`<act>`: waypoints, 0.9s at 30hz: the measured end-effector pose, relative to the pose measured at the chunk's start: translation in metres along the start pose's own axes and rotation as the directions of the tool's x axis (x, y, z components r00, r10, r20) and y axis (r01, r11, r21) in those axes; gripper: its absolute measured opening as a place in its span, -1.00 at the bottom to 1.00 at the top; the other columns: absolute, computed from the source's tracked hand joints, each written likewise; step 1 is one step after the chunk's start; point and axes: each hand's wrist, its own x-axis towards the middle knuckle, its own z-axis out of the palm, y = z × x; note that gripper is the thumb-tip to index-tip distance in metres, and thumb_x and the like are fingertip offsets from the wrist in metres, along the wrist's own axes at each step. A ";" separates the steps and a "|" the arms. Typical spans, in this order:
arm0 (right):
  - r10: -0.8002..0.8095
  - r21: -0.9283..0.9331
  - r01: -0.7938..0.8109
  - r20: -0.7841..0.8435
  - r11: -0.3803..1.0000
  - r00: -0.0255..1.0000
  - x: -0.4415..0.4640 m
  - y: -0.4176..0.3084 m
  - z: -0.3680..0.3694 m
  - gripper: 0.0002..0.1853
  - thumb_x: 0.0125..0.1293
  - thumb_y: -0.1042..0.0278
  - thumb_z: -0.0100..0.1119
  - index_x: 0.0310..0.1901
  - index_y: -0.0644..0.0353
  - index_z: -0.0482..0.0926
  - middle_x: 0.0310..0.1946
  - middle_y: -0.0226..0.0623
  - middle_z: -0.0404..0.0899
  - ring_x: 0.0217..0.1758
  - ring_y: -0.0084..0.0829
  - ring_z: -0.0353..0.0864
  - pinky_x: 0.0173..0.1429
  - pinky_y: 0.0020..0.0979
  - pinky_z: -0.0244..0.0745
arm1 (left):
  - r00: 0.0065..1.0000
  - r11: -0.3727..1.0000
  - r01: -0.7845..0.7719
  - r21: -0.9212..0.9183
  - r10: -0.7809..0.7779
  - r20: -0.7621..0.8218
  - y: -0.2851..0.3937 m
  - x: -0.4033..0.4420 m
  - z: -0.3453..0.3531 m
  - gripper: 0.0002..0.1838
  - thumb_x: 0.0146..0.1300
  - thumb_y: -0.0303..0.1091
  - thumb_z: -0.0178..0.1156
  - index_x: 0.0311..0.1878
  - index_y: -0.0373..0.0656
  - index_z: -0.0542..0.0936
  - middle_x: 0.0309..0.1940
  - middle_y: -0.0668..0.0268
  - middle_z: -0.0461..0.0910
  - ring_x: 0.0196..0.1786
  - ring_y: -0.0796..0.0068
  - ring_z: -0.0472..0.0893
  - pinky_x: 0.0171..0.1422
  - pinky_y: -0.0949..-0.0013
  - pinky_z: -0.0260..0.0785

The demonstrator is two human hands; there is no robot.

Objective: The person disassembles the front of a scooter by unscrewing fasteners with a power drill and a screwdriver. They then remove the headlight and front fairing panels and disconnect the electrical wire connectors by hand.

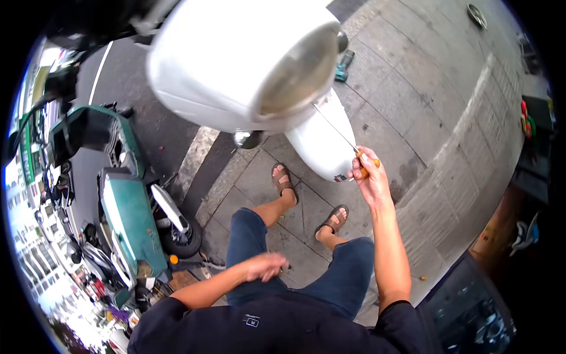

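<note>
The right hand (371, 177) has its fingers curled closed around the orange handle of a screwdriver (359, 154). The screwdriver is in front of a white scooter (218, 65), above its white front fender (324, 138). It is long and thin, and it lies on a slant. Its handle is low and to the right, and its tip points up and left, at the bottom edge of the big headlight (298, 71). I cannot tell if the tip touches.

The left hand (266, 267) is over the lap. It is blurry, and its fingers look loosely bent. A small dark thing is by the fingertips, but I cannot tell if they hold it.

A blue-green drill (344, 66) lies on the ground near the headlight. A green scooter (132, 218) is at the left. Beside it is a brown thing (184, 280) like a box; I cannot tell what is in it.
</note>
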 end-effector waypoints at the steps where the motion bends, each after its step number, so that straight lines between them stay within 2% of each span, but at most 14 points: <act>1: -0.014 0.014 0.014 -0.011 1.000 1.000 0.003 0.005 -0.009 -0.67 0.40 0.32 0.16 0.11 0.27 0.45 -0.41 -0.39 0.48 -0.49 -0.59 0.41 -0.24 -0.42 0.51 | 0.978 0.983 -0.159 0.088 0.169 -0.119 0.025 0.031 -0.013 -0.70 0.43 -0.11 0.13 -0.02 -0.15 0.54 -0.56 0.44 0.45 -0.65 0.71 0.39 -0.66 0.58 0.18; 2: -0.052 -0.014 0.053 0.045 0.998 0.998 0.010 0.009 -0.015 -0.67 0.39 0.32 0.17 0.10 0.28 0.46 -0.42 -0.39 0.49 -0.50 -0.60 0.40 -0.25 -0.44 0.51 | 0.911 0.931 -0.341 0.134 0.362 -0.198 0.056 0.056 -0.023 -0.75 0.43 -0.17 0.14 -0.03 -0.14 0.54 -0.55 0.45 0.46 -0.63 0.73 0.40 -0.62 0.60 0.24; 3: -0.093 -0.045 0.098 0.111 0.994 0.990 0.018 0.011 -0.019 -0.68 0.39 0.32 0.17 0.09 0.28 0.47 -0.43 -0.38 0.49 -0.51 -0.60 0.40 -0.27 -0.47 0.50 | 0.821 0.860 -0.448 0.246 0.504 -0.269 0.091 0.077 -0.032 -0.77 0.43 -0.20 0.13 -0.01 -0.14 0.54 -0.55 0.47 0.46 -0.61 0.75 0.41 -0.60 0.62 0.26; 4: -0.140 -0.075 0.149 0.118 0.986 0.983 0.024 0.012 -0.022 -0.65 0.37 0.31 0.20 0.09 0.31 0.48 -0.45 -0.36 0.50 -0.53 -0.62 0.40 -0.31 -0.54 0.44 | 0.759 0.814 -0.521 0.257 0.580 -0.297 0.129 0.082 -0.035 -0.75 0.43 -0.20 0.13 0.02 -0.14 0.53 -0.55 0.49 0.46 -0.57 0.76 0.42 -0.57 0.63 0.26; 5: -0.160 -0.075 0.171 0.136 0.982 0.978 0.028 0.010 -0.026 -0.65 0.37 0.31 0.20 0.09 0.31 0.48 -0.45 -0.36 0.50 -0.53 -0.62 0.40 -0.31 -0.54 0.44 | 0.617 0.683 -0.657 0.320 0.730 -0.293 0.158 0.088 -0.037 -0.73 0.43 -0.20 0.13 0.04 -0.16 0.54 -0.55 0.51 0.45 -0.55 0.76 0.40 -0.53 0.63 0.26; 7: -0.231 -0.208 0.282 0.237 0.937 0.944 0.036 0.007 -0.032 -0.63 0.35 0.31 0.22 0.10 0.31 0.47 -0.46 -0.36 0.52 -0.53 -0.66 0.39 -0.34 -0.59 0.39 | 0.420 0.475 -0.725 0.499 0.879 -0.226 0.201 0.091 -0.041 -0.72 0.43 -0.20 0.14 0.02 -0.21 0.55 -0.55 0.51 0.43 -0.53 0.76 0.38 -0.41 0.61 0.26; 9: -0.259 -0.224 0.335 0.312 0.915 0.914 0.044 0.001 -0.037 -0.61 0.32 0.32 0.23 0.11 0.33 0.48 -0.47 -0.38 0.52 -0.51 -0.69 0.41 -0.39 -0.63 0.31 | 0.312 0.323 -0.762 0.561 0.943 -0.119 0.226 0.100 -0.041 -0.73 0.43 -0.23 0.15 0.01 -0.23 0.55 -0.53 0.50 0.45 -0.51 0.75 0.41 -0.39 0.61 0.28; 10: -0.303 -0.299 0.399 0.320 0.867 0.898 0.049 0.000 -0.040 -0.62 0.32 0.32 0.22 0.10 0.33 0.49 -0.47 -0.39 0.53 -0.50 -0.69 0.42 -0.40 -0.63 0.30 | 0.278 0.291 -0.768 0.570 0.954 -0.114 0.231 0.109 -0.040 -0.73 0.43 -0.23 0.15 0.01 -0.23 0.55 -0.53 0.50 0.45 -0.51 0.75 0.41 -0.39 0.61 0.28; 12: -0.382 -0.378 0.499 0.345 0.780 0.857 0.058 -0.004 -0.040 -0.62 0.32 0.29 0.22 0.09 0.32 0.51 -0.49 -0.43 0.51 -0.48 -0.69 0.45 -0.44 -0.65 0.26 | 0.280 0.249 -0.757 0.604 0.959 -0.044 0.240 0.125 -0.037 -0.76 0.43 -0.27 0.15 -0.01 -0.24 0.56 -0.52 0.48 0.48 -0.47 0.74 0.45 -0.36 0.61 0.32; 16: -0.408 -0.234 0.574 0.502 0.785 0.762 0.088 0.007 -0.058 -0.64 0.35 0.32 0.18 0.10 0.34 0.50 -0.49 -0.44 0.50 -0.47 -0.69 0.44 -0.43 -0.66 0.27 | 0.184 0.139 -0.757 0.639 0.983 0.004 0.238 0.134 -0.038 -0.78 0.40 -0.29 0.18 -0.02 -0.23 0.55 -0.49 0.47 0.50 -0.44 0.71 0.49 -0.34 0.58 0.37; 19: -0.452 -0.171 0.621 0.545 0.765 0.706 0.098 0.015 -0.061 -0.65 0.38 0.34 0.15 0.11 0.37 0.48 -0.48 -0.43 0.50 -0.46 -0.69 0.44 -0.43 -0.66 0.28 | 0.053 0.023 -0.732 0.681 0.998 0.024 0.233 0.142 -0.032 -0.76 0.34 -0.29 0.25 -0.07 -0.23 0.54 -0.52 0.47 0.48 -0.47 0.72 0.47 -0.40 0.57 0.34; 22: -0.427 -0.152 0.554 0.484 0.819 0.764 0.086 0.019 -0.057 -0.64 0.37 0.34 0.18 0.12 0.37 0.48 -0.47 -0.42 0.51 -0.47 -0.71 0.44 -0.42 -0.66 0.32 | 0.063 0.113 -0.684 0.720 0.993 -0.096 0.236 0.140 -0.020 -0.77 0.31 -0.29 0.27 -0.11 -0.22 0.53 -0.56 0.48 0.46 -0.52 0.71 0.44 -0.42 0.56 0.31; 26: -0.391 -0.135 0.512 0.493 0.848 0.777 0.086 0.025 -0.063 -0.64 0.38 0.35 0.18 0.11 0.36 0.47 -0.50 -0.43 0.50 -0.50 -0.71 0.41 -0.42 -0.66 0.31 | 0.114 0.120 -0.663 0.739 0.992 -0.059 0.239 0.133 -0.017 -0.80 0.32 -0.30 0.24 -0.14 -0.21 0.51 -0.57 0.47 0.46 -0.53 0.70 0.45 -0.45 0.56 0.29; 27: -0.393 -0.129 0.518 0.507 0.845 0.767 0.088 0.026 -0.066 -0.64 0.38 0.35 0.18 0.11 0.36 0.47 -0.50 -0.43 0.50 -0.50 -0.71 0.41 -0.42 -0.66 0.31 | 0.097 0.108 -0.660 0.743 0.994 -0.058 0.240 0.133 -0.018 -0.80 0.32 -0.30 0.24 -0.14 -0.21 0.51 -0.57 0.47 0.46 -0.53 0.70 0.45 -0.45 0.56 0.29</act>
